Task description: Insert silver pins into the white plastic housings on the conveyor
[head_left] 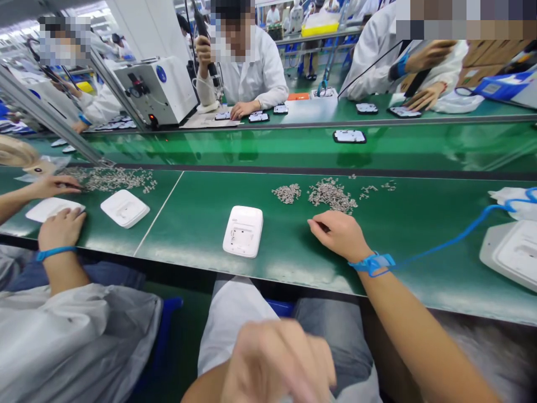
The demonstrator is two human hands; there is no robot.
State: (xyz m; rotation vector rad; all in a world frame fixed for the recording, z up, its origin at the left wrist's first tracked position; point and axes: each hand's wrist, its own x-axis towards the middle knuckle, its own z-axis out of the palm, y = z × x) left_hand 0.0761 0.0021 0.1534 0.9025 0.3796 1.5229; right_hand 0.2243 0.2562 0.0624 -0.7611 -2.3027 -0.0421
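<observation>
Right hand (339,235): resting low over the green bench (201,224), fingers curled inward, thumb and forefinger tips drawn close; cannot tell whether they meet or pinch anything. Left hand (281,364): raised above the lap near the camera, blurred, fingers bent; cannot tell whether they close on something. Just beyond the right fingertips lies a heap of small metal parts (331,195), with a smaller pile (287,193) to its left and a few loose pieces (369,190) to its right. White casing (243,232) lies on the bench left of the right hand, apart from both hands, a recess in its upper face. Blue wrist strap (373,263) on the right wrist, its cord running rightward toward another white casing (516,252) at the picture's edge. Left of a pale line, a neighbour's hand (62,226) rests on a flat white piece (46,210); a further casing (125,208) lies nearby. Beyond the bench, one dark-edged unit (349,136) sits on the shiny green strip (293,148).
</observation>
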